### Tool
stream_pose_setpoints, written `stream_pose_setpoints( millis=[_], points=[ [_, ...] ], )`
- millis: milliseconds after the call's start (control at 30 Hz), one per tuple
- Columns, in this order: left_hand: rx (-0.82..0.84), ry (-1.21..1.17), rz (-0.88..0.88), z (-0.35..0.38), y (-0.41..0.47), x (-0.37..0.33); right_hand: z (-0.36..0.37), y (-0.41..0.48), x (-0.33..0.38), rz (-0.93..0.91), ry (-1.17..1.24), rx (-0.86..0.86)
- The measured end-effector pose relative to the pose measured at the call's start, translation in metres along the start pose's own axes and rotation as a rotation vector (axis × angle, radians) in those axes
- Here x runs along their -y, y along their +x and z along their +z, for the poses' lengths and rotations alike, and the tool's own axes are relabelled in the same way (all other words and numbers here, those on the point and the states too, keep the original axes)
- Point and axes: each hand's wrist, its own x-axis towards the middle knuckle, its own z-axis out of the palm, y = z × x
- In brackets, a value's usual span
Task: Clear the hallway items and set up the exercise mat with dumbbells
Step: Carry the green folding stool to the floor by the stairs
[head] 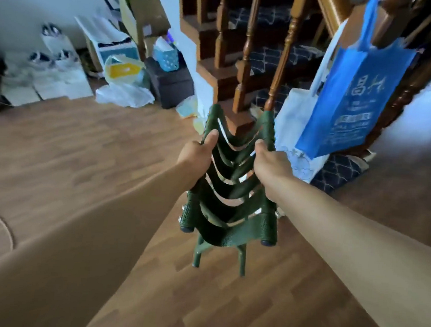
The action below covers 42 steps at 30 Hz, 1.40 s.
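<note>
Above the wooden floor [86, 158], out in front of the staircase [245, 70], a folded green stool [233, 190] with woven straps hangs between both hands, its legs pointing down and clear of the boards. This looks like the clearing step of the task: the stool is one of the hallway items being carried off, while no mat or dumbbells show anywhere in view, so the setup part seems not yet begun. The left hand [197, 154] closes around the left side rail, thumb laid up along the top strap; the right hand [271, 160] wraps the right rail with its fingers curled under and out of sight behind the fabric. Both arms reach forward, nearly straight, and draw together toward the stool, wrists level with each other. The next move probably calls for a spot to park it, perhaps near the clutter of white bags [61, 79] and boxes along the far wall, or against the stair base. A blue tote bag [353, 96] hangs from the banister just beside the stool's right edge, so swinging that way risks snagging it; keeping the stool squeezed shut should make it easier to lean upright.
</note>
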Motion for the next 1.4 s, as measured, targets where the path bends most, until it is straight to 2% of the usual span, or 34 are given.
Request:
stream_pose_setpoints(
  millis=[100, 267, 467, 700, 867, 1100, 1400],
  points=[
    [-0.135, -0.061, -0.055, -0.056, 0.036, 0.015, 0.061, 0.009, 0.043, -0.073, -0.060, 0.098],
    [-0.293, -0.090, -0.134, -0.110, 0.088, 0.026, 0.130, 0.040, 0.095, -0.151, -0.186, 0.181],
    [-0.443, -0.151, -0.221, -0.164, 0.193, 0.024, 0.224, 0.108, 0.174, -0.212, -0.255, 0.334],
    [-0.565, -0.195, -0.237, -0.206, 0.319, 0.029, 0.326, 0.198, 0.246, -0.293, -0.338, 0.389],
    [-0.602, -0.211, -0.256, -0.237, 0.413, 0.037, 0.402, 0.260, 0.295, -0.330, -0.374, 0.404],
    [-0.573, -0.206, -0.326, -0.277, 0.572, 0.049, 0.517, 0.362, 0.356, -0.318, -0.403, 0.402],
    [-0.539, -0.168, -0.391, -0.282, 0.779, 0.069, 0.636, 0.520, 0.403, -0.274, -0.430, 0.439]
  ],
)
